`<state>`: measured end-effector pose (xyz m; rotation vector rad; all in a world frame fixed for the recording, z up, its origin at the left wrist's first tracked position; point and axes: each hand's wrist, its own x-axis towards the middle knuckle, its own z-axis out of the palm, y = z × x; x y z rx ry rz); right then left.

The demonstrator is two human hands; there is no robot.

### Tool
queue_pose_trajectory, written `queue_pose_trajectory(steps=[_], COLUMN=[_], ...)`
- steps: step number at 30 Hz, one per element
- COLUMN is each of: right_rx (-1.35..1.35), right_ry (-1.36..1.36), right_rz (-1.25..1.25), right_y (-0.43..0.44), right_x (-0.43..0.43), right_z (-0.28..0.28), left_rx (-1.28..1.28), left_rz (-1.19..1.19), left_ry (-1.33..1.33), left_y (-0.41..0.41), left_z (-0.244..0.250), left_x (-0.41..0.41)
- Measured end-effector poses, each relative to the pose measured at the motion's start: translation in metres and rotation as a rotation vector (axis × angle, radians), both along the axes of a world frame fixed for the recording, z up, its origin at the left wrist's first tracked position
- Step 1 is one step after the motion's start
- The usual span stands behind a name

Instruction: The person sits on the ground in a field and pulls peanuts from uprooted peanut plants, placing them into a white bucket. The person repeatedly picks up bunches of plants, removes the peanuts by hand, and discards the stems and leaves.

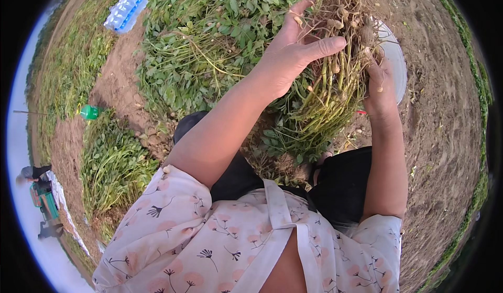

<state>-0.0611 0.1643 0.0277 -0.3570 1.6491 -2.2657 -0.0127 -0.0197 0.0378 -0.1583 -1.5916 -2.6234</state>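
A bunch of uprooted peanut plants (334, 92) stands before me, tangled roots and pods upward, green leaves down between my knees. My right hand (381, 79) grips its right side just below the roots, with its fingers partly hidden by the stems. At the left of the root mass is my left hand (292, 49), thumb and fingers spread wide. Its thumb lies in front of the roots, and some of its fingers are hidden. Several pale pods (335, 24) hang among the roots. Behind my right hand shows part of a round, pale basin or lid (395, 57).
A large heap of peanut plants (204, 49) lies ahead to the left, a smaller pile (114, 163) nearer. Shrink-wrapped bottles (127, 10) and a green jug (89, 112) rest beyond. Far left, a person (35, 173) is beside a green machine (45, 202) and white sheeting (65, 206).
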Motion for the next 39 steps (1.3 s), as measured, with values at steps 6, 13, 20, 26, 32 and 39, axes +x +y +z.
queue_pose_trajectory(steps=[6, 13, 20, 26, 32, 39], right_rx=[0.3, 0.469, 0.424, 0.223, 0.118, 0.062], right_ry=[0.026, 0.575, 0.38, 0.265, 0.144, -0.029], right_rz=[-0.121, -0.218, -0.287, -0.311, -0.294, -0.339], right_y=[-0.016, -0.025, -0.018, -0.011, -0.008, -0.006], right_x=[0.005, 0.02, 0.012, 0.008, 0.008, 0.001], right_z=[-0.005, 0.0, -0.013, -0.004, -0.001, -0.008], left_rx=[-0.018, -0.167, -0.001, 0.072, 0.103, 0.058], left_rz=[0.31, 0.394, 0.284, 0.289, 0.242, 0.219], left_ry=[-0.084, 0.018, -0.031, -0.107, -0.105, -0.097], left_y=[0.008, 0.006, 0.008, 0.001, -0.003, -0.007], left_z=[-0.011, -0.02, -0.018, -0.018, -0.017, -0.02], left_x=[-0.006, -0.012, -0.012, -0.01, -0.01, -0.011])
